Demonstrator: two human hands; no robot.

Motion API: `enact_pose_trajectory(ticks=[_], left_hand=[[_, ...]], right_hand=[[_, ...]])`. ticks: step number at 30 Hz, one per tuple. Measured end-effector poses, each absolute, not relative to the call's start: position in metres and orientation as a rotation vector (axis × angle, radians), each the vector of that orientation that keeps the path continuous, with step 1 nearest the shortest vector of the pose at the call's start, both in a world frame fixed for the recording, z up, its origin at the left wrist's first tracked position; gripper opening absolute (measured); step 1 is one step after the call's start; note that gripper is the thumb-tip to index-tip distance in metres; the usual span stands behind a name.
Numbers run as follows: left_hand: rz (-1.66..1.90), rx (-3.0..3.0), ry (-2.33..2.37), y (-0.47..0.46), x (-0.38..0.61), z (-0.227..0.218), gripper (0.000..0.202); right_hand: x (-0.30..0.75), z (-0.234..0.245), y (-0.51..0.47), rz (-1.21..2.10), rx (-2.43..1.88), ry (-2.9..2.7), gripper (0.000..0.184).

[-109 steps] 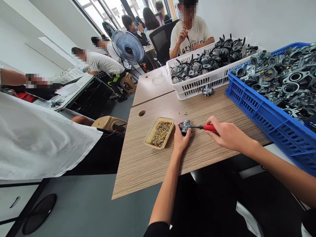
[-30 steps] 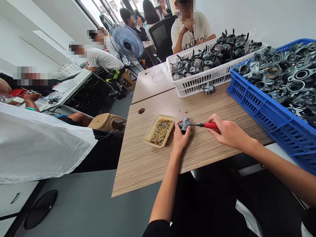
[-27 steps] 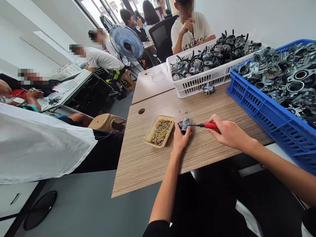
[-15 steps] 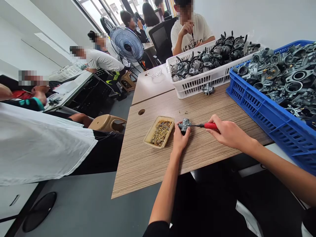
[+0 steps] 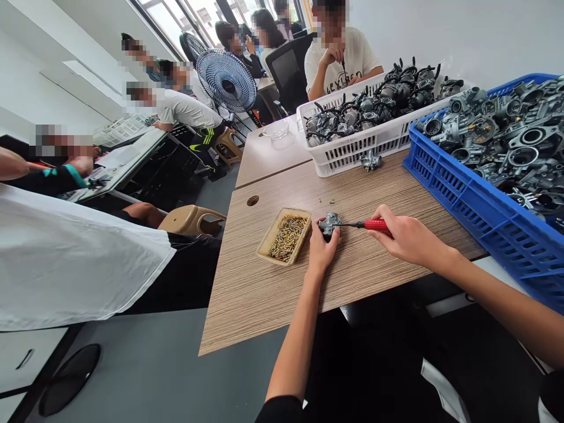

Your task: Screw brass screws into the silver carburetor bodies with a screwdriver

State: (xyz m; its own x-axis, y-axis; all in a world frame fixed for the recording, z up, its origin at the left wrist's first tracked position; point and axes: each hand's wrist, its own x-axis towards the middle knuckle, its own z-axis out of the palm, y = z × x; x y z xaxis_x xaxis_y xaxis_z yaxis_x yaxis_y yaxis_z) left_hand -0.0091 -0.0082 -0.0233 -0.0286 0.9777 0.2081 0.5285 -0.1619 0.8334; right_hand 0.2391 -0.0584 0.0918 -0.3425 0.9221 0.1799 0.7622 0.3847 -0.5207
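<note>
My left hand (image 5: 323,247) is closed around a small grey metal carburetor (image 5: 330,221), held at the table top. A red-handled screwdriver (image 5: 375,224) is gripped in my right hand (image 5: 408,238); its dark shaft points left and the tip meets the carburetor's side. Exactly where the tip sits is too small to make out. Left of my left hand stands a shallow yellowish tray (image 5: 263,254) holding many small brass-coloured parts (image 5: 288,238). Just beyond the carburetor, a couple of tiny loose pieces (image 5: 331,201) lie on the wood.
A white crate (image 5: 324,161) of dark carburetors stands at the back, with one carburetor (image 5: 371,161) against its front. To the right is a blue crate (image 5: 467,202) heaped with metal carburetor bodies. A person (image 5: 343,59) sits across the wooden table (image 5: 247,294); others work behind a fan (image 5: 227,80).
Both my hands, the screwdriver and the carburetor look nearly unmoved. In the background, another person has come into view at the upper left, and some people have shifted their heads and arms.
</note>
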Motion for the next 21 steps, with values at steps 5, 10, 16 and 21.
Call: enact_pose_trajectory(ticks=[5, 10, 16, 21], left_hand=[[1.102, 1.727, 1.574, -0.0086, -0.0089, -0.0215, 0.041], [1.102, 1.729, 1.577, -0.0090, -0.0089, -0.0197, 0.041], [1.098, 1.728, 1.576, -0.0090, -0.0092, -0.0203, 0.042], [1.098, 1.737, 1.573, -0.0089, -0.0098, -0.0214, 0.042]], right_hand=[[0.2392, 0.0898, -0.0577, 0.489, -1.455, -2.198, 0.013], [0.2395, 0.0901, -0.0575, 0.504, -1.458, -2.199, 0.013], [0.2398, 0.0914, -0.0576, 0.494, -1.458, -2.200, 0.012], [0.2403, 0.0913, -0.0572, 0.479, -1.459, -2.200, 0.011]])
